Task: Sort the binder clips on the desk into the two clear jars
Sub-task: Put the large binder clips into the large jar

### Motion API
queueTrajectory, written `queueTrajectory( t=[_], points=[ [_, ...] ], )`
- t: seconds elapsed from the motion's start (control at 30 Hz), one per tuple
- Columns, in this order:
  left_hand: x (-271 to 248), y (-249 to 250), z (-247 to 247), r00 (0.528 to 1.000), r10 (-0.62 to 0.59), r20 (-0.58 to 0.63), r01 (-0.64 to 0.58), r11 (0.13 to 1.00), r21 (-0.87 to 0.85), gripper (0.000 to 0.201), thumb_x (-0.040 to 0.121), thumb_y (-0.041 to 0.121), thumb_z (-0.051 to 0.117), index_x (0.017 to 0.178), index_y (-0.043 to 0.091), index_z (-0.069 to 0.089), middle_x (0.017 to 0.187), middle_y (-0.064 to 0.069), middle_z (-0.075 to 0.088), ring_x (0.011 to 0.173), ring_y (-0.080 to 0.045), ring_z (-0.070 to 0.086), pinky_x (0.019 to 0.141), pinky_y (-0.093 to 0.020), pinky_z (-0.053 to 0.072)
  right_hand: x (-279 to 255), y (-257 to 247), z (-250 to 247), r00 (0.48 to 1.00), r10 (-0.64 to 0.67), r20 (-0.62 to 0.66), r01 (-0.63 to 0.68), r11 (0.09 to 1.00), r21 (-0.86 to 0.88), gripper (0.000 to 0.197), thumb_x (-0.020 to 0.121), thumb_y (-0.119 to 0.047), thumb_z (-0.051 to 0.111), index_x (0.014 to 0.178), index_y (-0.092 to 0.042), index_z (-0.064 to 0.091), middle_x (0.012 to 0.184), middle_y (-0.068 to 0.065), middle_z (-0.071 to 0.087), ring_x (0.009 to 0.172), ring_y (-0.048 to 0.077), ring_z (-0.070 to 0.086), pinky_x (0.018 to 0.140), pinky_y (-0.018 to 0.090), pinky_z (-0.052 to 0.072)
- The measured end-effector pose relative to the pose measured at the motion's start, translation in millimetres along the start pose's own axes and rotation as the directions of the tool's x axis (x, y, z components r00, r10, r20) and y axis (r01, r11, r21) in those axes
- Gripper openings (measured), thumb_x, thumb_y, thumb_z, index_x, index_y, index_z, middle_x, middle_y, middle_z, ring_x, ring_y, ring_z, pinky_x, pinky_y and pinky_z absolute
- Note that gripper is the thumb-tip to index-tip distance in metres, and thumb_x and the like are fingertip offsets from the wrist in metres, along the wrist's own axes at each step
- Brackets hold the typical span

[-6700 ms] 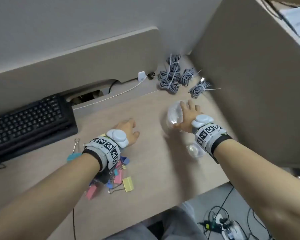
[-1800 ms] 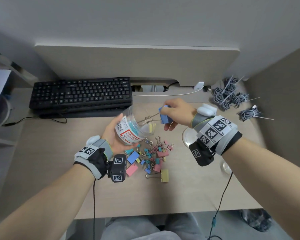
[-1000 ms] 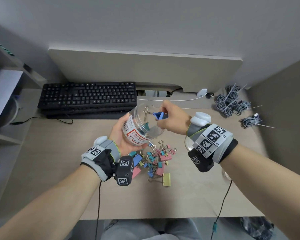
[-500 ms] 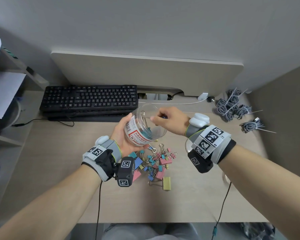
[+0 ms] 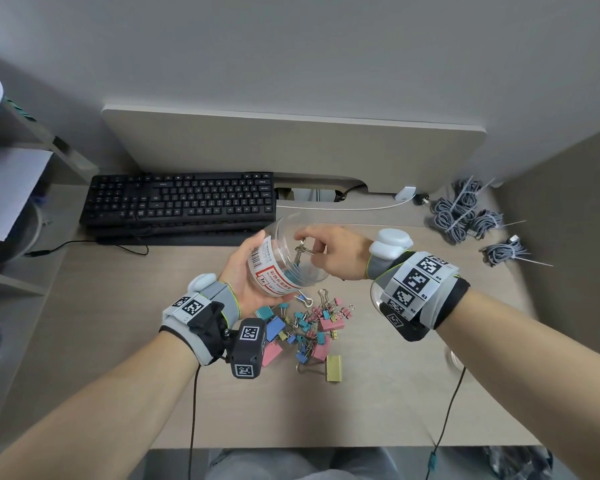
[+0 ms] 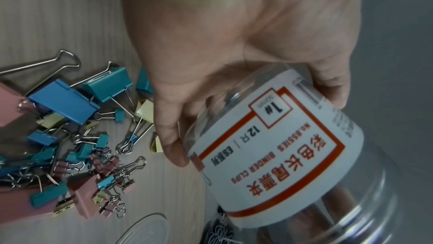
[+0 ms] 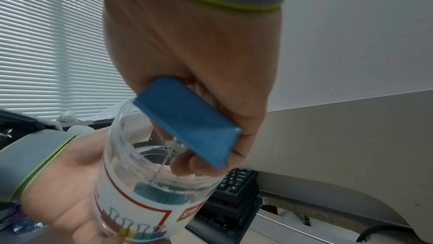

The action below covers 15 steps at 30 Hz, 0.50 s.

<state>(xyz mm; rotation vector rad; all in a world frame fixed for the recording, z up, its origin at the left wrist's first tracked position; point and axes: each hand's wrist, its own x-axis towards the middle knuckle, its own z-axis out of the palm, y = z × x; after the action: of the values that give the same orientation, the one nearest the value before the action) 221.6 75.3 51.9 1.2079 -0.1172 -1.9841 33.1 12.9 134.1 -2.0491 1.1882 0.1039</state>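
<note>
My left hand grips a clear labelled jar, tilted above the desk with its mouth toward the right. At that mouth my right hand pinches a blue binder clip. The clip's wire handles reach down into the jar, while its blue body is hidden behind the fingers in the head view. A teal clip lies inside the jar. Below both hands a pile of pink, blue, teal and yellow clips covers the desk. A second clear jar stands mostly hidden behind my right wrist.
A black keyboard sits behind the jar. Grey cable bundles lie at the back right, and a white cable runs along the back. A large yellow clip lies at the pile's near edge. A partition wall rises on the right.
My right hand has pushed the blue clip further into the jar's mouth, so its handles now hang inside. The left hand has kept the jar tilted in about the same place.
</note>
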Motion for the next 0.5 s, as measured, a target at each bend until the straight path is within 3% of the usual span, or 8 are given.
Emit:
queueTrajectory(
  t=[0.07,0.13,0.23,0.37,0.5],
  points=[
    [-0.9,-0.9,-0.3,1.000,-0.005,-0.011,0.005,1.000,-0.003,0.075,0.075,0.062,0.067,0.133,0.014,0.062,0.128,-0.022,0.067,0.108,-0.042,0.066,0.091,-0.055,0.053,1.5,2.2,0.1,1.000,0.023,0.009,-0.022,0.999,-0.036,0.051,0.090,-0.006,0.048,0.140,-0.017,0.045,0.103,0.003,0.068,0.083,0.024,0.065,0.077,0.035,0.055],
    [-1.8,-0.8,0.9,1.000,-0.007,-0.008,0.007,1.000,-0.011,0.078,0.073,0.061,0.068,0.134,0.014,0.061,0.129,-0.023,0.066,0.108,-0.043,0.066,0.088,-0.054,0.055,2.8,4.8,0.5,1.000,0.030,-0.001,-0.030,0.996,-0.079,0.051,0.092,-0.013,0.052,0.141,-0.013,0.043,0.106,0.005,0.069,0.090,0.025,0.064,0.080,0.035,0.053],
    [-2.1,0.0,4.0,1.000,-0.004,-0.006,0.004,1.000,-0.021,0.074,0.071,0.061,0.068,0.129,0.015,0.064,0.132,-0.024,0.064,0.109,-0.043,0.064,0.090,-0.054,0.054,4.8,7.4,3.0,0.999,0.011,-0.049,-0.017,0.992,-0.123,0.036,0.093,-0.026,0.057,0.126,-0.012,0.056,0.105,0.007,0.069,0.083,0.020,0.056,0.075,0.031,0.045],
    [-2.3,-0.4,8.8,1.000,-0.003,0.013,0.003,1.000,0.009,0.069,0.074,0.062,0.065,0.125,0.016,0.066,0.127,-0.021,0.067,0.111,-0.042,0.064,0.100,-0.058,0.048,3.0,5.3,5.9,0.995,-0.020,-0.102,0.000,0.981,-0.194,0.032,0.097,-0.035,0.050,0.115,-0.010,0.060,0.088,0.002,0.063,0.077,0.023,0.054,0.067,0.030,0.038],
    [-2.0,-1.1,11.7,1.000,-0.004,0.011,0.003,1.000,0.022,0.063,0.077,0.063,0.062,0.119,0.017,0.068,0.124,-0.021,0.068,0.111,-0.042,0.063,0.102,-0.058,0.045,1.7,3.6,2.7,0.996,0.016,-0.086,-0.027,0.991,-0.132,0.041,0.104,-0.030,0.034,0.101,0.000,0.062,0.086,0.018,0.065,0.074,0.029,0.056,0.065,0.034,0.041]
  ],
)
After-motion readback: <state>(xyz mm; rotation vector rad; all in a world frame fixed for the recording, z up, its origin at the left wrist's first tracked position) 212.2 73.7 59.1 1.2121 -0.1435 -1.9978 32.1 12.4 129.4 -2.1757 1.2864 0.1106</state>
